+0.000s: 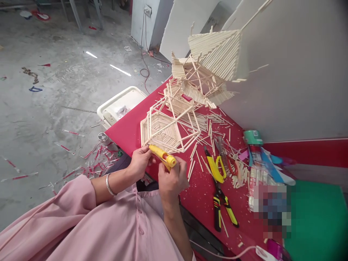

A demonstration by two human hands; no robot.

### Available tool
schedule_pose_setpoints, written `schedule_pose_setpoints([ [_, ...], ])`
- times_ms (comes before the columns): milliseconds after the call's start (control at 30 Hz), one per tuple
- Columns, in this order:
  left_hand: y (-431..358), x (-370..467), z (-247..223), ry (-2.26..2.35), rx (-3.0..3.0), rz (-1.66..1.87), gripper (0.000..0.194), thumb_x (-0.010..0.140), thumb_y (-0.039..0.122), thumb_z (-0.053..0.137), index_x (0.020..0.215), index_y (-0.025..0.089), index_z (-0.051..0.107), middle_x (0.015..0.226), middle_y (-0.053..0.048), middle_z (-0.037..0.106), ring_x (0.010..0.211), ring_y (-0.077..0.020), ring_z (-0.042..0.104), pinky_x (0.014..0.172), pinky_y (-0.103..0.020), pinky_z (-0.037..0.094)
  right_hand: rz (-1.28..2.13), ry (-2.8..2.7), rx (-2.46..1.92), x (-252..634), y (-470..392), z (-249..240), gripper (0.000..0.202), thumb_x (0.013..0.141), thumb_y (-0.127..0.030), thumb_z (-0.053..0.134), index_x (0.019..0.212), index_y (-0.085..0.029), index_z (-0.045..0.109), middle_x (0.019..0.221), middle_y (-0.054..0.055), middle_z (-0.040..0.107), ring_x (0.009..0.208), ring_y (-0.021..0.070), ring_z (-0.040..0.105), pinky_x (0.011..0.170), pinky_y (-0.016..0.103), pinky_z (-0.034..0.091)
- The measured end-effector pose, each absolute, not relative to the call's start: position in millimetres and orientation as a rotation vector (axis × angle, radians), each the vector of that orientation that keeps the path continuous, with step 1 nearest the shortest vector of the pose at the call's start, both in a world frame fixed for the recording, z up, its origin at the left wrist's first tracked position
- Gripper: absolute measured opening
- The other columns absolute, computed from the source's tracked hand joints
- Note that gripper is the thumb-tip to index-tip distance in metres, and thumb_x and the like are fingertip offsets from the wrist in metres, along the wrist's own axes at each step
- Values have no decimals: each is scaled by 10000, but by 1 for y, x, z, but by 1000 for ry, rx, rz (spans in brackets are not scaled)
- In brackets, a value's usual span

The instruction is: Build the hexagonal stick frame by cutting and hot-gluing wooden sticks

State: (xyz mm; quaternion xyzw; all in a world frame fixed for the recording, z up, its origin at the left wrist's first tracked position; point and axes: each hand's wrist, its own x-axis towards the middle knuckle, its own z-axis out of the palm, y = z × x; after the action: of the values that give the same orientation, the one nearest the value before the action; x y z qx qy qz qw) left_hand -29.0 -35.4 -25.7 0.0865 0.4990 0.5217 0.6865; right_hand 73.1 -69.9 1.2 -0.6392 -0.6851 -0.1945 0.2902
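My right hand [173, 179] is wrapped round the handle of a yellow glue gun [163, 155], whose nozzle points left. Beside the nozzle, my left hand [140, 162] is closed with thumb and fingers together; what they hold is hidden or too small to name. Just beyond both hands stands a model of thin wooden sticks [160, 131], with a hexagonal woven-looking base and an open frame over it. Behind it rises a taller stick model with slatted roof panels [214, 54].
Loose sticks [193, 159] litter the red table [195, 199]. To the right lie a yellow-handled cutter [216, 168], black-and-yellow pliers [224, 208], a green-capped can [252, 137] and a green box [315, 221]. A white bin lid [122, 103] stands left; wrappers [95, 163] cover the floor.
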Motion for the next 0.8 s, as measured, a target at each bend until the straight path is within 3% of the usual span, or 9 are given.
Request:
schedule_pose_setpoints([
  [500,-36,-29,-27,1110,204,1158,307,588,403,822,651,147,666,528,-5,602,426,-74,492,405,-188,273,-499,-1847,-1690,72,-70,3,220,851,-114,601,1048,-209,619,888,20,689,754,141,682,633,235,480],
  [800,-36,-29,-28,1121,207,1151,253,607,346,800,651,140,661,521,-4,600,414,-74,495,400,-189,277,-471,-1852,-1694,76,-72,-2,263,850,-106,581,1084,-218,621,926,27,682,777,139,686,660,230,489],
])
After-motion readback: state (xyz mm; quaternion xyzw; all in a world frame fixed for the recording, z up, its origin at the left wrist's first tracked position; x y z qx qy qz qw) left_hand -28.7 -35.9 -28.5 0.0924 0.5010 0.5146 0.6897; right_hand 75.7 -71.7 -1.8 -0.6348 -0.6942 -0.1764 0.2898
